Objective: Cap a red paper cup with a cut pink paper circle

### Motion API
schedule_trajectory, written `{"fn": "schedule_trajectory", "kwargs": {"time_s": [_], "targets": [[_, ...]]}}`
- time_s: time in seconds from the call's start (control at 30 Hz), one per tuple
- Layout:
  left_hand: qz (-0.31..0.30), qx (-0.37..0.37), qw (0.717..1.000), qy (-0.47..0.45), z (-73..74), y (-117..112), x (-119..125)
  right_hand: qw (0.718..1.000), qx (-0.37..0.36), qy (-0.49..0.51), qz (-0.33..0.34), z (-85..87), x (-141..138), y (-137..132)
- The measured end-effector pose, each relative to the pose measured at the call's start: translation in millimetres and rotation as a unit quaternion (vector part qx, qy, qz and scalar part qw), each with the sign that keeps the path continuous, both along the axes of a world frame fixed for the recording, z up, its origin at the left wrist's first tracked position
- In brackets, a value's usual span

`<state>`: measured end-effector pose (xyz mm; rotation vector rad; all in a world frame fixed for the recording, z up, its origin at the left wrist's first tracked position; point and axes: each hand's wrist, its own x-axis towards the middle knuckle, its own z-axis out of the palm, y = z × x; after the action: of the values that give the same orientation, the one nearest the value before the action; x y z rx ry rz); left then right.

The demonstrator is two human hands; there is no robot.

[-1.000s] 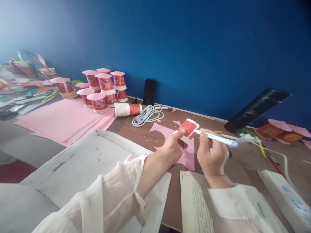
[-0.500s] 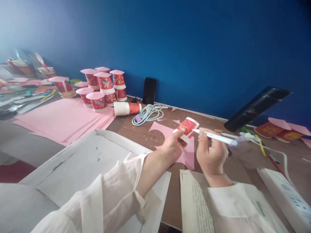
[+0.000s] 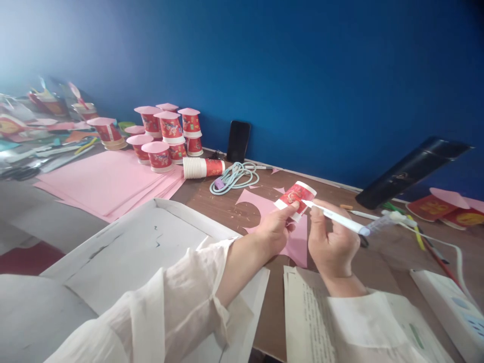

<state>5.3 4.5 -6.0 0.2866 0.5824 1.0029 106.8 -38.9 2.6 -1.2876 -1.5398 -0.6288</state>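
My left hand [image 3: 275, 231] grips a red patterned paper cup [image 3: 294, 194] with white ends, tilted on its side above the table. In my right hand [image 3: 335, 247] is a white pen [image 3: 338, 218], held in a writing grip. The pen's tip is at the cup's printed side; whether it touches cannot be made out. Below the cup lies a pink paper offcut [image 3: 297, 244] with a curved cut-out. My left fingers are partly hidden behind the cup.
Red cups topped with pink paper discs [image 3: 157, 147] stand stacked at the back left, beside pink sheets [image 3: 98, 176]. A nested cup stack [image 3: 194, 168], pale blue cable [image 3: 238, 176], phone [image 3: 238, 141], black cylinder [image 3: 410, 174], power strip [image 3: 449, 302] and white box lid [image 3: 151, 247] lie around.
The cup has turned slightly in my left hand, and its printed side shows differently. The whole scene has shifted a little to the right in view.
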Motion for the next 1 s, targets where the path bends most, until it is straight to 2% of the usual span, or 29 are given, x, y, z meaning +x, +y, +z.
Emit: {"fn": "schedule_trajectory", "kwargs": {"time_s": [0.57,1.0], "targets": [[-0.017,0.092,0.992,0.086,-1.5,-0.4,-1.2,1.000,-0.009,-0.008,0.009,0.7,1.2,2.6],[-0.023,0.097,0.989,0.111,1.6,-1.2,-1.5,0.999,-0.012,-0.020,0.029,4.1,2.9,3.3]]}}
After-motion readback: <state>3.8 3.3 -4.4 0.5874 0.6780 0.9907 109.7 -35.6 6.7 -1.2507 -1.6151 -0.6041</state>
